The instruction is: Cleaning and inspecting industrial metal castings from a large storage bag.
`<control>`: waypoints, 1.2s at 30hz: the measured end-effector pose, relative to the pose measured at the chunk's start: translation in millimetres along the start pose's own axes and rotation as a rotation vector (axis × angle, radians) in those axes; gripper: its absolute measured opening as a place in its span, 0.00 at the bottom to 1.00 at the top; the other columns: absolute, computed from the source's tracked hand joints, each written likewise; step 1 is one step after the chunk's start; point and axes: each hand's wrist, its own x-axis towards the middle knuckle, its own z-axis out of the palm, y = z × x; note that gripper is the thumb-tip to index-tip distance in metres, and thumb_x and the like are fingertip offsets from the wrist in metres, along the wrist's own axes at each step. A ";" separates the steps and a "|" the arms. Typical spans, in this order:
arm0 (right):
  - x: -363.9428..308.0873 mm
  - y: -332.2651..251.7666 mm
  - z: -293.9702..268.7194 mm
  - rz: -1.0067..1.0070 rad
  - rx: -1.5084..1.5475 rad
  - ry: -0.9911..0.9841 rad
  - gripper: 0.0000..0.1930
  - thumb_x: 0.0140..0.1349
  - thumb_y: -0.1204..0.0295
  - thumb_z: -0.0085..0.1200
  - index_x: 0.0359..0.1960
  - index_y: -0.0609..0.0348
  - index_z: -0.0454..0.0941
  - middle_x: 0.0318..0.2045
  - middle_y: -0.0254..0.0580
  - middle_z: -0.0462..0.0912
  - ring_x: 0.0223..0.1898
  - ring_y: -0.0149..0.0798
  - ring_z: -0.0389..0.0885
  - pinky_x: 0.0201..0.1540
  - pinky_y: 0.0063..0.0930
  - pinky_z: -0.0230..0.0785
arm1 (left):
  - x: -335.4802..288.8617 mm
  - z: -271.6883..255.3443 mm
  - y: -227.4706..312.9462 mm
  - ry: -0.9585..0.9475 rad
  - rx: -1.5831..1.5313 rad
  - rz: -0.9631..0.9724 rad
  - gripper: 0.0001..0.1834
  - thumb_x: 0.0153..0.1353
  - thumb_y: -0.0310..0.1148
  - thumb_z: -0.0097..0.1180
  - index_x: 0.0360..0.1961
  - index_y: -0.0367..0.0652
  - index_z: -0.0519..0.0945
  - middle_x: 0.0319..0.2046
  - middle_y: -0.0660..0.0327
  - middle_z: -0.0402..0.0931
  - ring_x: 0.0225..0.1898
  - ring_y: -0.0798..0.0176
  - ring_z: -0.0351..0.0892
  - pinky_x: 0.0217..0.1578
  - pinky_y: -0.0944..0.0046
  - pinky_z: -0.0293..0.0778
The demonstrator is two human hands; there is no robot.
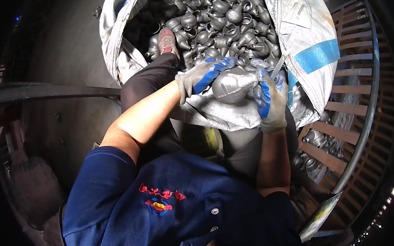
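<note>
A gray bulb-shaped part [232, 88] was held over the near edge of a white sack [308, 35], its narrow end pinched by the gloved right hand [269, 95]. The gloved left hand [205, 76] was stretched along the part's upper left side; whether it gripped could not be told.

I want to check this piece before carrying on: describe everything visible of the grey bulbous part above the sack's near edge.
The bulbous part is grey and metallic-looking, with a rounded body, thin seam lines and an end tapering rightward. It lies sideways above the white sack's near edge. The right grip holds its narrow end; left grip contact is unclear.
</note>
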 end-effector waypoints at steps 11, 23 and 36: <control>1.2 7.3 0.3 0.050 0.126 0.199 0.05 0.56 0.75 0.56 0.33 0.59 0.74 0.17 0.26 0.70 0.10 0.17 0.62 0.11 0.12 0.51 | 12.1 23.6 -1.9 0.042 -0.084 -0.023 0.34 0.54 0.37 0.60 0.59 0.38 0.60 0.53 0.58 0.65 0.53 0.67 0.66 0.54 0.69 0.62; 25.0 38.7 -47.2 0.051 0.153 0.444 0.17 0.54 0.70 0.58 0.45 0.58 0.69 0.34 0.38 0.76 0.24 0.28 0.75 0.23 0.18 0.67 | -0.3 8.2 -1.7 0.347 -0.654 -0.256 0.15 0.64 0.42 0.44 0.44 0.45 0.72 0.34 0.64 0.75 0.26 0.71 0.75 0.28 0.69 0.77; 2.2 13.2 -23.3 0.093 0.181 0.099 0.14 0.61 0.70 0.49 0.47 0.60 0.71 0.18 0.29 0.69 0.12 0.18 0.58 0.11 0.12 0.48 | -2.6 -10.3 -8.2 0.434 -0.335 -0.254 0.11 0.64 0.39 0.46 0.34 0.43 0.74 0.24 0.66 0.73 0.19 0.75 0.70 0.20 0.74 0.68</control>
